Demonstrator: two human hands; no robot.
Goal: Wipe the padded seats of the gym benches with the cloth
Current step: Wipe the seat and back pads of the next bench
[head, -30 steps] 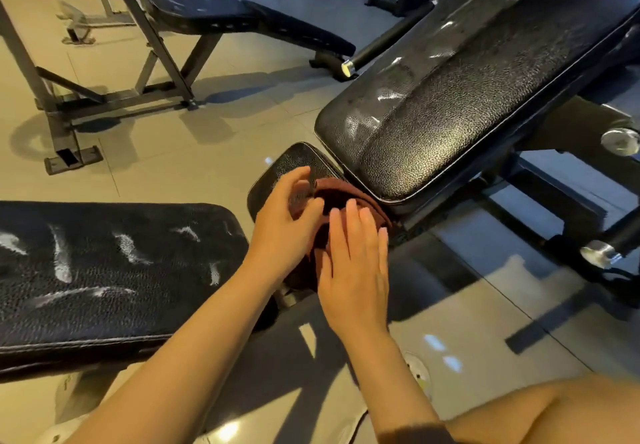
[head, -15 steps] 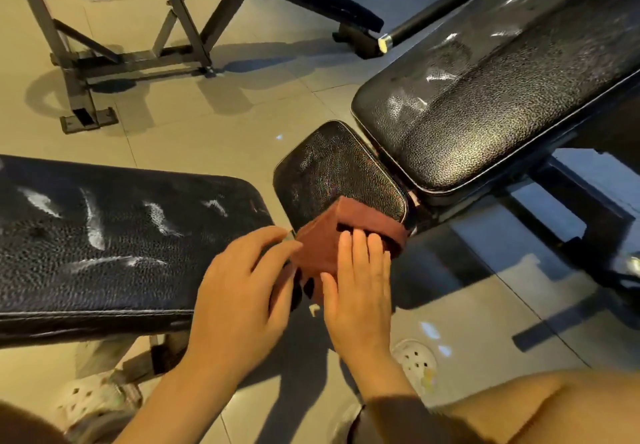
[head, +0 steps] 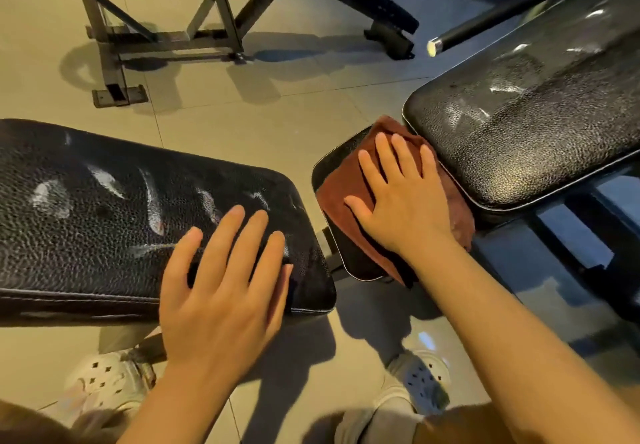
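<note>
A folded reddish-brown cloth point(head: 341, 201) lies on the small black padded seat point(head: 358, 263) of the bench at right. My right hand point(head: 398, 201) presses flat on the cloth, fingers spread. Behind it rises that bench's long black backrest pad point(head: 526, 132). My left hand point(head: 225, 277) rests flat and empty, fingers apart, on the near right end of a second black padded bench point(head: 104, 222) at left, whose surface shows pale smears.
A third bench with a grey metal frame point(head: 110, 38) stands on the tiled floor point(head: 270, 111) at the back. A black bar with a pale end cap point(head: 491, 17) juts out at upper right. My feet in light perforated clogs point(head: 107, 384) stand below.
My right hand slid the cloth back up onto the small seat toward the backrest. My left hand let go of the cloth and moved left onto the other bench's pad.
</note>
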